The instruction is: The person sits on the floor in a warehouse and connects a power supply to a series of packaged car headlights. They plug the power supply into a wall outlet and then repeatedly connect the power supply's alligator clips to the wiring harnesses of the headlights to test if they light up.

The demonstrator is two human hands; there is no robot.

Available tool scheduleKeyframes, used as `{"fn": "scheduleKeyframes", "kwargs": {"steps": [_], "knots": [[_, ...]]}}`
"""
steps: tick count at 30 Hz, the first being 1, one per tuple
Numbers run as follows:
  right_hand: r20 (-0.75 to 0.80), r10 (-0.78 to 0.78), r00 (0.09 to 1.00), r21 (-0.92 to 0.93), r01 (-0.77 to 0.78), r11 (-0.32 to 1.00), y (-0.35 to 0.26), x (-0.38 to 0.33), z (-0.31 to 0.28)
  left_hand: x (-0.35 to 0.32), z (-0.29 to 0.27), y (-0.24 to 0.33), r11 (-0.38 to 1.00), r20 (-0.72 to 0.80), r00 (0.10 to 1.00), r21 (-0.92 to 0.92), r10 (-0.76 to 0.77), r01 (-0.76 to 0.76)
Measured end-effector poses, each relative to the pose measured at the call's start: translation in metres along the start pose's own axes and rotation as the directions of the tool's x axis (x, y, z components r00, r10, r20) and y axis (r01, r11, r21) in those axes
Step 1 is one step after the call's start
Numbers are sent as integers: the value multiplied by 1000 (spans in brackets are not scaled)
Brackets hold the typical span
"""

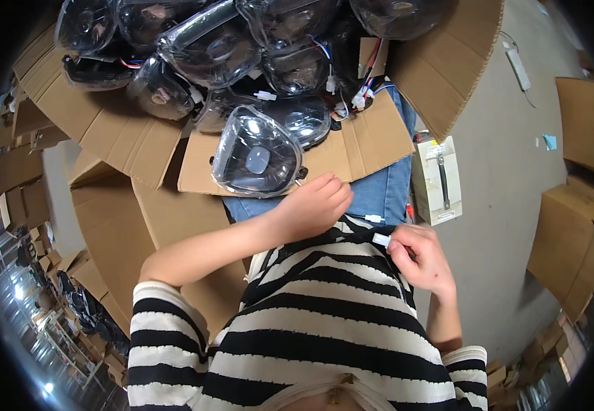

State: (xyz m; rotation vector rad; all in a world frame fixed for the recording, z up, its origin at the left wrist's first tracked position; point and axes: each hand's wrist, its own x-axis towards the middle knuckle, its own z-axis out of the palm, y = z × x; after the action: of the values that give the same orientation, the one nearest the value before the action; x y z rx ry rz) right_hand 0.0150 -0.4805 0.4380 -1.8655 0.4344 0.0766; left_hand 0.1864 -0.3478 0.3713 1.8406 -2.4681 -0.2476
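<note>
A clear-covered headlight (257, 152) lies tilted on a cardboard flap over my lap. My left hand (319, 203) is closed just beside its lower right corner, fingers curled. What it grips, if anything, is hidden; a small pale bit (300, 183) shows between it and the lamp. To the right and nearer my body, my right hand (419, 256) pinches a white plug connector (381, 240) between thumb and finger. Another small white connector (374, 218) rests against my jeans just above it. A second headlight (304, 122) sits right behind the first.
Several wrapped headlights (208, 48) with loose wires fill the open carton (448, 68) ahead. On the floor at right stand a pale box with a black handle (439, 179) and more cartons (567, 240). A power strip (517, 68) lies farther off. Cardboard (115, 226) rises at my left.
</note>
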Motion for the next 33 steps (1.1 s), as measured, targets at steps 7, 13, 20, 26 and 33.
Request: {"fn": "scheduleKeyframes", "kwargs": {"steps": [7, 13, 20, 26, 33], "knots": [[22, -6, 1000, 0, 6, 1000, 4, -4, 6, 32, 2, 21, 767, 506, 812, 384, 292, -514], [26, -9, 1000, -28, 10, 1000, -3, -9, -1, 40, 28, 25, 978, 599, 788, 36, 144, -206], [-4, -29, 1000, 59, 29, 998, -5, -17, -21, 13, 14, 0, 844, 392, 912, -443, -120, 302], [18, -25, 1000, 81, 23, 996, -5, -20, -24, 10, -18, -29, 397, 352, 923, -833, -154, 384], [41, 11, 999, 146, -16, 989, 9, 4, -2, 4, -31, -34, 15, 449, 891, -892, -71, 451]]}}
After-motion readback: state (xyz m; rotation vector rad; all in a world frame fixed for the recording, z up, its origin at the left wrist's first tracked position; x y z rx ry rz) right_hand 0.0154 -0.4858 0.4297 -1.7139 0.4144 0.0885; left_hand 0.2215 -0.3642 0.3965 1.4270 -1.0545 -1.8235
